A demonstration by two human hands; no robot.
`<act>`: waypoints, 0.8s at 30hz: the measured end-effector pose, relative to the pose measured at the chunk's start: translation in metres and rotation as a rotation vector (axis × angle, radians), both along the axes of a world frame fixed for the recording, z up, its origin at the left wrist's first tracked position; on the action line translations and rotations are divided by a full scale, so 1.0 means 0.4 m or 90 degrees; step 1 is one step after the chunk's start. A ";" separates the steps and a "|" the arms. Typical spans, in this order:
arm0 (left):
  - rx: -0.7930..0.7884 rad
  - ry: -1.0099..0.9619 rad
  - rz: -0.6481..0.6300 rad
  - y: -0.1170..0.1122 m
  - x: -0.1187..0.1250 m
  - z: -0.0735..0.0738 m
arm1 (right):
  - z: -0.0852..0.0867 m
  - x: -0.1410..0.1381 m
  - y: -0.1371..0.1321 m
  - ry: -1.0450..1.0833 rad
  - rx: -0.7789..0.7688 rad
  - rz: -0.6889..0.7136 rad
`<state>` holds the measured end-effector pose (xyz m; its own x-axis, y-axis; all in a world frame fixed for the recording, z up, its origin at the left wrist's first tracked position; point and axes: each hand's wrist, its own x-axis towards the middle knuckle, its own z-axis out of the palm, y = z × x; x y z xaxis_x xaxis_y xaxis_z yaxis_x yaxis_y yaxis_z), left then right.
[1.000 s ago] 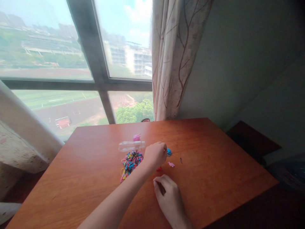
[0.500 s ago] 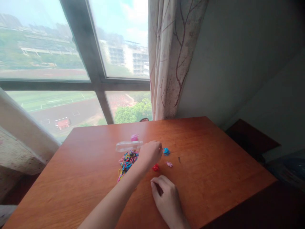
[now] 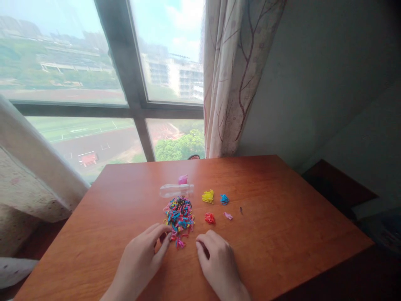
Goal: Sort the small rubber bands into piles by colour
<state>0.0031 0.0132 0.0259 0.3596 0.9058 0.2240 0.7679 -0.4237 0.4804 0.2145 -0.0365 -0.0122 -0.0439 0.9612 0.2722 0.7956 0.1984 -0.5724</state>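
My left hand [image 3: 142, 251] is at the near left edge of a mixed pile of small coloured rubber bands [image 3: 180, 214]. Its thumb and index finger come together beside the bands; anything between the tips is too small to make out. To the right of the pile, my right hand [image 3: 217, 259] rests low over the table with fingers curled and thumb against the index finger. What it may hold is hidden. Beyond it lie separate clumps: red bands [image 3: 209, 218], yellow bands [image 3: 208, 196], blue bands [image 3: 224, 199] and pink bands [image 3: 228, 216].
A single dark band [image 3: 241, 210] lies right of the pink clump. Behind the pile are a clear plastic container [image 3: 176, 190] lying flat and a small pink item [image 3: 183, 179]. The wooden table [image 3: 291, 217] reaches toward the window and curtain [image 3: 224, 83].
My left hand has come back from the yellow clump, which it was covering, down to the near side of the mixed pile. My right hand has stayed nearly still. The view has shifted slightly.
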 end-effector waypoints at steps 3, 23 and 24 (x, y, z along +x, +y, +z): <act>0.019 -0.031 0.003 -0.029 -0.020 -0.049 | 0.014 -0.026 0.008 -0.015 -0.014 0.017; -0.001 -0.062 -0.042 -0.055 -0.005 -0.061 | 0.032 -0.074 0.032 0.028 0.029 0.051; -0.001 -0.061 -0.042 -0.055 -0.005 -0.059 | 0.032 -0.074 0.032 0.033 0.030 0.052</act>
